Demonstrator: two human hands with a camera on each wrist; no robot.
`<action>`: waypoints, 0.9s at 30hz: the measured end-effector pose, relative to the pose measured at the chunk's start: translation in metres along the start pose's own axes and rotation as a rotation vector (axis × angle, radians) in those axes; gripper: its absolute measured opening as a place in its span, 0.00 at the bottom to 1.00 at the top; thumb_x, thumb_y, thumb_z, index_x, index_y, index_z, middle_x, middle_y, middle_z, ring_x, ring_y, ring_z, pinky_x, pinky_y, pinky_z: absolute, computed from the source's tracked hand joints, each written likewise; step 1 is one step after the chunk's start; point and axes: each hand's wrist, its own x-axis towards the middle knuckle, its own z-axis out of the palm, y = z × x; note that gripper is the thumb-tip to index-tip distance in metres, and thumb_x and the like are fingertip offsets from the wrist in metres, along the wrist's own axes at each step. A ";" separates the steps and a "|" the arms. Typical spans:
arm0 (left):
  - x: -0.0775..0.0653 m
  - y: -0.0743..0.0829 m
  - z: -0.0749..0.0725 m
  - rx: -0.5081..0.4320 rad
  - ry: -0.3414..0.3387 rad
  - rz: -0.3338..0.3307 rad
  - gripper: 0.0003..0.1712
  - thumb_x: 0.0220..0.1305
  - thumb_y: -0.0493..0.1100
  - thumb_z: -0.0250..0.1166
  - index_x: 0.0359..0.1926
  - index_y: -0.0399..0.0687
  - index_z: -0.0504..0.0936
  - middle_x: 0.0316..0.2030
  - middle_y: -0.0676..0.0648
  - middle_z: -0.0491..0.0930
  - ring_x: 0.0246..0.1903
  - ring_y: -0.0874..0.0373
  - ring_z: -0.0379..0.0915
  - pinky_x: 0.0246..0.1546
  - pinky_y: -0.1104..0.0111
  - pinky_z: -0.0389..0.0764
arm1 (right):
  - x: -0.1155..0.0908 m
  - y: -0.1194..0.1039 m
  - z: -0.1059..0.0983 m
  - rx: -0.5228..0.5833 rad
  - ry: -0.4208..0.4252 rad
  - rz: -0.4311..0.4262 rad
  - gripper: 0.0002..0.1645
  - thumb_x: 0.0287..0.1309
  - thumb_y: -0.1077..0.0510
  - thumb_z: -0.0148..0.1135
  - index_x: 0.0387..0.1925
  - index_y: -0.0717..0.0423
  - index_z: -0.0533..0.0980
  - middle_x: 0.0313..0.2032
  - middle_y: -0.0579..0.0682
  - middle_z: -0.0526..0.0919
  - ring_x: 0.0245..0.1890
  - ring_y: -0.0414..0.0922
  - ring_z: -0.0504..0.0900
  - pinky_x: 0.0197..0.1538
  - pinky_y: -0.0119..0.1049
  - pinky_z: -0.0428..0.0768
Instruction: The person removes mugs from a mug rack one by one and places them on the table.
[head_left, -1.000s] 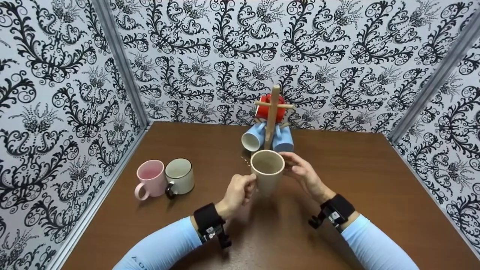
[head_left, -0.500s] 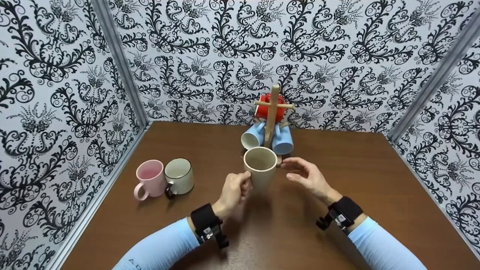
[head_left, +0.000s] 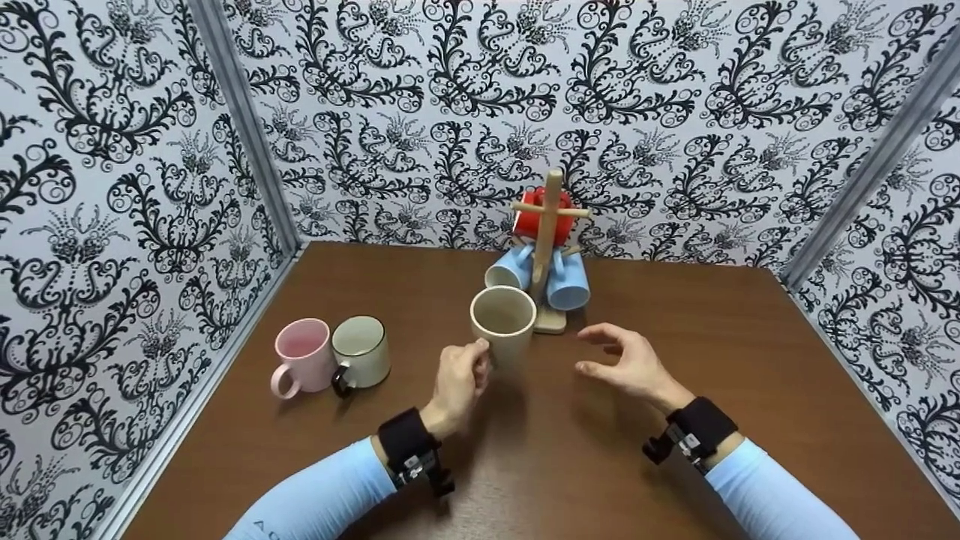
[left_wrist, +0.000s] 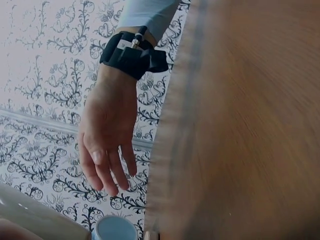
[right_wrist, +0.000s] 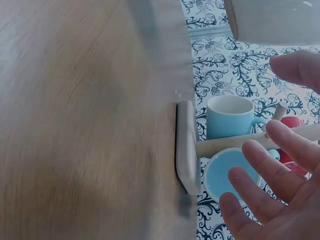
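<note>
Beige mug [head_left: 507, 335] moved left; left hand [head_left: 459, 379] gripping

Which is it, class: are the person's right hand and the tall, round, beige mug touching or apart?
Apart. The head view plainly shows brown, wood-grained table between the right hand and the tall beige mug.

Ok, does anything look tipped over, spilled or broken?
Nothing stands out. The pink mug and the black-handled mug stand upright, the left hand holds the beige mug, and I see no spill or damage. The blue mugs tilt, but they hang from the wooden stand by their handles, which looks normal.
</note>
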 end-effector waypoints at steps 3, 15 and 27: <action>-0.001 0.000 -0.004 0.036 0.029 0.009 0.29 0.76 0.41 0.52 0.14 0.45 0.59 0.10 0.57 0.57 0.10 0.66 0.49 0.10 0.73 0.52 | -0.001 0.001 -0.001 -0.017 -0.010 0.016 0.28 0.52 0.58 0.82 0.56 0.52 0.83 0.55 0.50 0.87 0.60 0.67 0.81 0.62 0.66 0.77; -0.003 -0.002 -0.026 0.137 0.092 0.051 0.30 0.78 0.39 0.51 0.13 0.47 0.62 0.09 0.58 0.59 0.08 0.66 0.51 0.10 0.73 0.53 | -0.003 0.002 -0.004 -0.064 -0.007 0.050 0.31 0.50 0.57 0.84 0.57 0.53 0.82 0.57 0.53 0.87 0.61 0.65 0.81 0.63 0.65 0.76; 0.001 -0.006 -0.050 0.128 0.182 -0.043 0.30 0.76 0.43 0.52 0.12 0.52 0.62 0.09 0.58 0.58 0.09 0.65 0.49 0.10 0.72 0.52 | -0.007 0.006 -0.009 -0.163 -0.035 0.153 0.34 0.53 0.55 0.81 0.60 0.62 0.80 0.57 0.64 0.84 0.58 0.66 0.82 0.61 0.61 0.80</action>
